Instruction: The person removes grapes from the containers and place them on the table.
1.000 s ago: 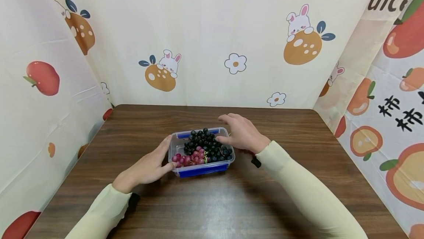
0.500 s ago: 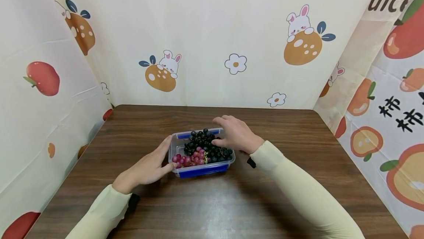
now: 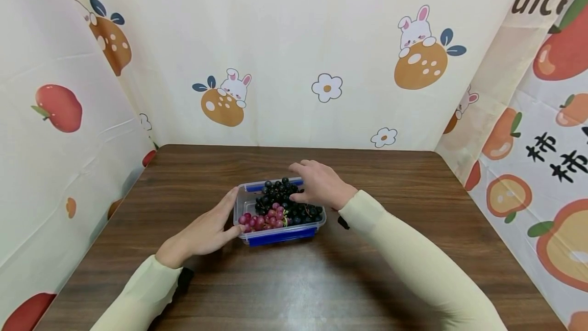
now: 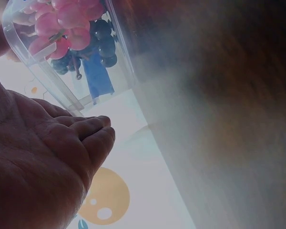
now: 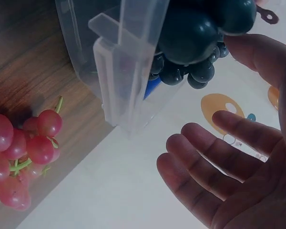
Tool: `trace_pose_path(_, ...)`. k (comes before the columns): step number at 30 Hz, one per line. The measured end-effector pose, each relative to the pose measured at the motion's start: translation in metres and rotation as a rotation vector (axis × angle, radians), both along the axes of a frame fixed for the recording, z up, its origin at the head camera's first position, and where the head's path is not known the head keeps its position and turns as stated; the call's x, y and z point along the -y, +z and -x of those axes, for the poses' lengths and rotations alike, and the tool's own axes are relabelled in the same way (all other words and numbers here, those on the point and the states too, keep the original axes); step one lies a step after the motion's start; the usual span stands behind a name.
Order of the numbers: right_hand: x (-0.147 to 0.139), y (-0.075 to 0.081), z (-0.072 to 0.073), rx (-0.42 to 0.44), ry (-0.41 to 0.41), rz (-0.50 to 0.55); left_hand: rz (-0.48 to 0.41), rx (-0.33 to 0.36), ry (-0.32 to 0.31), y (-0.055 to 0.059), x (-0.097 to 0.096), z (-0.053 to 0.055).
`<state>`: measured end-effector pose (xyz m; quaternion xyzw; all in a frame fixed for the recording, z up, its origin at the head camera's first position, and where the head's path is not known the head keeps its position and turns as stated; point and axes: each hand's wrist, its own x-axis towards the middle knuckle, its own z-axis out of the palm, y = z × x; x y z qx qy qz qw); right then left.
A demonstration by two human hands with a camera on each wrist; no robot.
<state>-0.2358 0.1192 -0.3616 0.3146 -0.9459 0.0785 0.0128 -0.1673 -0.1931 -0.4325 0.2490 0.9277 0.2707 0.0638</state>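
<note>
Head view: straight-fingered left hand (image 3: 206,230) touches the container (image 3: 282,236); beside the spread right hand (image 3: 323,183), black grapes (image 3: 279,197) look light, slippery, best pinched by stem (image 5: 268,15).

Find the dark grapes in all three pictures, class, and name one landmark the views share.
Head: the dark grapes lie just below the picture's centre.
Left wrist: the dark grapes show near the top, left of centre, partly hidden by pink grapes.
Right wrist: the dark grapes are at the top, right of centre.
Shared landmark: the clear box holding them.
</note>
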Motion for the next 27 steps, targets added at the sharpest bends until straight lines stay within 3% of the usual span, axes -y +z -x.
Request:
trace_pose_path(14,0.008,0.003,0.007,0.003,0.033,-0.076,-0.002,-0.017,-0.003,0.0,0.0,0.0)
trace_pose_path(27,0.018,-0.002,0.01,0.019,0.037,-0.116,0.003,0.007,0.015,0.001,0.0,0.0)
